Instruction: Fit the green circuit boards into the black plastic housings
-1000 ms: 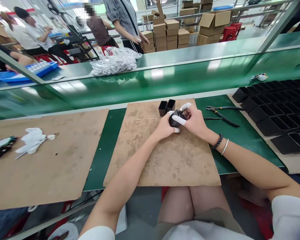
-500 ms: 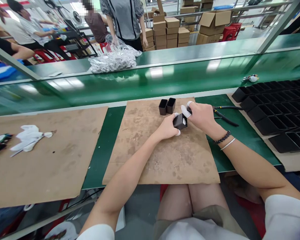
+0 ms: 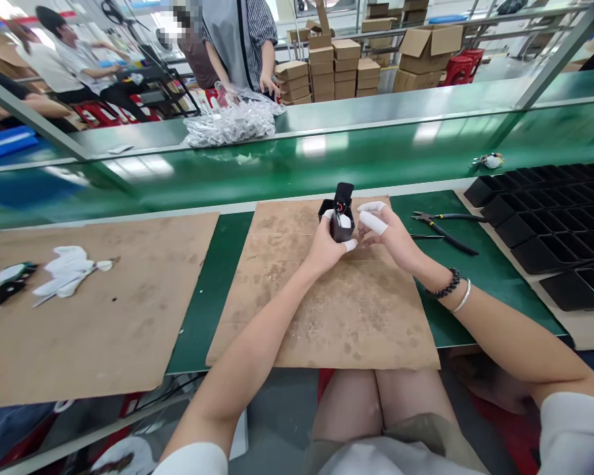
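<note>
My left hand, with white finger covers, holds a small black box above a cardboard sheet. Something white shows inside its opening. A black flat piece with a small red ring rises at the box's far side; whether it is joined to the box I cannot tell. Another black box stands partly hidden behind. My right hand, also in white finger covers, is just right of the held box with its fingers apart and nothing visible in them.
Black-handled pliers and a thin dark tool lie on the green bench to the right. Rows of black boxes fill the far right. White gloves lie on the left cardboard. Across the green conveyor, a person handles clear plastic bags.
My right hand has let go of the dark piece it gripped, and its fingers have spread. My left hand has shifted the box slightly left and turned it. A black piece with a red ring now shows there.
</note>
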Demonstrator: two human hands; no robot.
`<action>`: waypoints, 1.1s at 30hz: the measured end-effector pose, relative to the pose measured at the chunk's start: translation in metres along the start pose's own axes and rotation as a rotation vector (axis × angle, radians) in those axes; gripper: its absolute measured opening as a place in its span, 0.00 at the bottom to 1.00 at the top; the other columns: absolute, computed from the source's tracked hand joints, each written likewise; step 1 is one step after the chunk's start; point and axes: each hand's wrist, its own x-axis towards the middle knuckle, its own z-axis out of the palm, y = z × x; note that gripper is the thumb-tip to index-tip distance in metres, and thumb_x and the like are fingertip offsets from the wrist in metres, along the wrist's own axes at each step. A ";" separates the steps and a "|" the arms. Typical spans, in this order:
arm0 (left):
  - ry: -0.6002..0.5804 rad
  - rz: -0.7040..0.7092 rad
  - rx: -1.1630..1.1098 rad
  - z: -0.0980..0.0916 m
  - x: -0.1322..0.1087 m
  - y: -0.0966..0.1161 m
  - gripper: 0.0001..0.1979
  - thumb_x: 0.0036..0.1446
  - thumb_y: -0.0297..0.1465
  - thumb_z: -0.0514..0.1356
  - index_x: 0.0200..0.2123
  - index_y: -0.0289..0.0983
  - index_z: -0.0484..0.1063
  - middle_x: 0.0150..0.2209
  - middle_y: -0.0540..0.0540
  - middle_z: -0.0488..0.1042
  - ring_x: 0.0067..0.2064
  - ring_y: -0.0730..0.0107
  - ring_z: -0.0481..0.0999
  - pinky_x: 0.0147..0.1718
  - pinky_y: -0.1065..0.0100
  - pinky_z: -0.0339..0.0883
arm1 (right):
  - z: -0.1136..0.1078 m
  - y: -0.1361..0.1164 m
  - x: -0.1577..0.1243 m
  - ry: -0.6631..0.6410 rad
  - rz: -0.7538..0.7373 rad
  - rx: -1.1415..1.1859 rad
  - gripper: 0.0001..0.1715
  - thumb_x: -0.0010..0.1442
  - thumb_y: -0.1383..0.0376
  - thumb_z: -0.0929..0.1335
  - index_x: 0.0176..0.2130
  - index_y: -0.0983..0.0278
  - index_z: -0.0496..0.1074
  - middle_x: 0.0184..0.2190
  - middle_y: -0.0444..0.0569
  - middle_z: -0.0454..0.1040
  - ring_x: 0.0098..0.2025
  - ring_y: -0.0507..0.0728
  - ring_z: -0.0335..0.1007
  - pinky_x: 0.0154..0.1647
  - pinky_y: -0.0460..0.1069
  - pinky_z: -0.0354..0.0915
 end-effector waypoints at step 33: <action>-0.211 0.312 0.855 0.005 -0.006 -0.011 0.23 0.64 0.29 0.56 0.61 0.34 0.70 0.42 0.43 0.76 0.35 0.65 0.76 0.40 0.64 0.72 | -0.080 0.016 0.204 0.241 0.003 -0.934 0.23 0.64 0.63 0.73 0.55 0.71 0.71 0.41 0.55 0.80 0.39 0.57 0.76 0.46 0.53 0.74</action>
